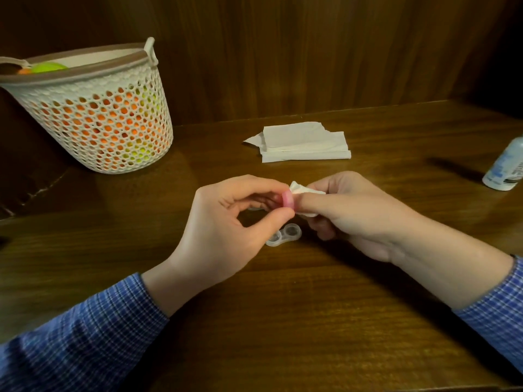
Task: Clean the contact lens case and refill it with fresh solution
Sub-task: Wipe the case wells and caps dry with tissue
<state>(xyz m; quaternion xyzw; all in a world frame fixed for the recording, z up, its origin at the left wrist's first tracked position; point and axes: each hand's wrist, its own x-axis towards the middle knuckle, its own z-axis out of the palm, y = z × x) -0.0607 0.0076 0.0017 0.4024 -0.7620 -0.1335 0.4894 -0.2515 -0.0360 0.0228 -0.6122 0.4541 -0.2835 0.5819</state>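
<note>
Pinched in my left hand point(223, 222) grip is a pink lens-case cap point(288, 200), while my right hand point(359, 210) grip is clamped on a wad of tissue point(304, 190) pressed against that cap. Just below my hands the clear contact lens case point(283, 235) lies uncapped on the bench point(283, 321), with folded tissues point(302, 142) farther back and the solution bottle point(506, 165) at far right.

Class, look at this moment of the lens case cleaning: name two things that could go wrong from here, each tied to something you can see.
1. The open case lies uncapped right under both hands, so lint from the tissue might drop into its wells.
2. The left hand pinches the pink cap only at its rim; pressure from the right hand could pop it loose.
</note>
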